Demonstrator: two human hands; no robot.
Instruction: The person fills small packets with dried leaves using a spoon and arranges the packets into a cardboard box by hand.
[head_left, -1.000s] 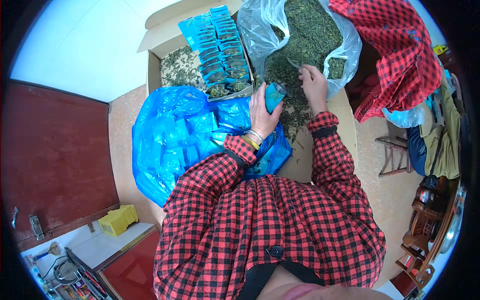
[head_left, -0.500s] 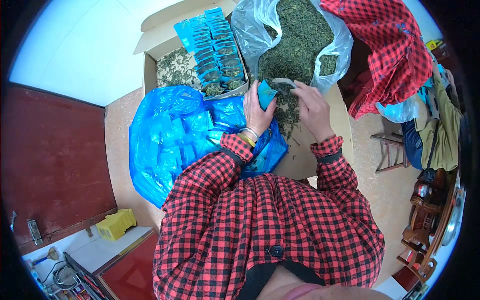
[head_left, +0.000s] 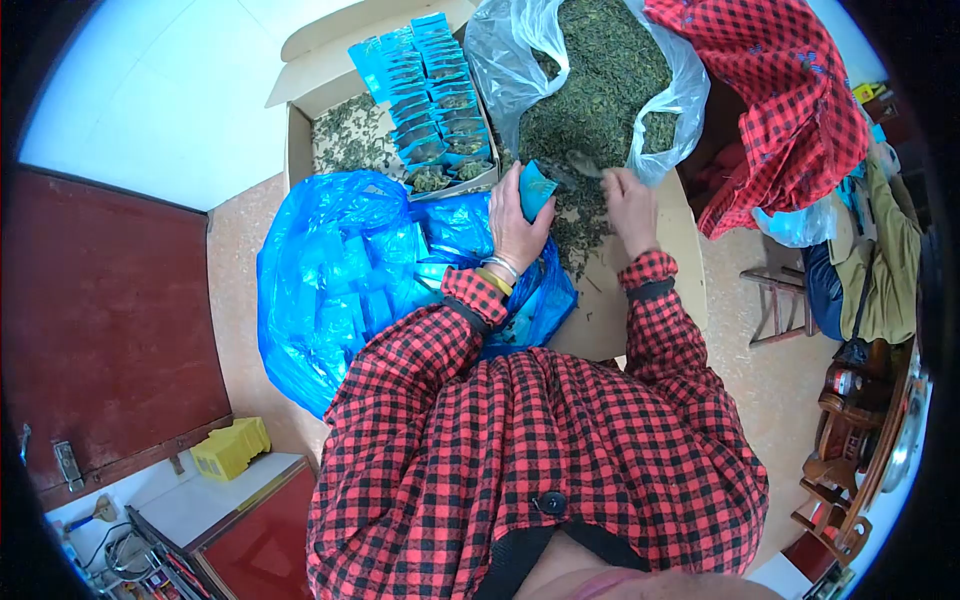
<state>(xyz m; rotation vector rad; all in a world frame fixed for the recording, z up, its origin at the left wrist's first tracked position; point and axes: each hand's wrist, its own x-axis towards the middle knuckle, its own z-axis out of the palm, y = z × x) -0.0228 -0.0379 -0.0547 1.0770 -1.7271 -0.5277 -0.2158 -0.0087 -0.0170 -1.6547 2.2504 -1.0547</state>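
Observation:
My left hand (head_left: 517, 226) is closed round a small blue packet (head_left: 537, 190), its open mouth tilted up and away from me. In my right hand (head_left: 631, 207) is the handle of a spoon (head_left: 584, 163), whose bowl rests at the near edge of the dried green leaves (head_left: 592, 85). A clear plastic bag (head_left: 507, 62) with its sides spread apart holds the leaves. More loose leaves lie on the cardboard between my hands. By my left wrist, a blue plastic bag (head_left: 300, 225) contains many flat blue packets (head_left: 345, 262).
At the back left, a cardboard box (head_left: 298, 150) holds rows of filled blue packets (head_left: 420, 110) and scattered leaves. Red checked cloth (head_left: 790, 90) hangs at the right. A wooden stool (head_left: 780, 295) stands on the floor there. A yellow box (head_left: 232, 448) sits at lower left.
My right hand has turned and moved slightly right, and the spoon has swung from near the packet down to the leaves. My left hand stays almost still with the packet.

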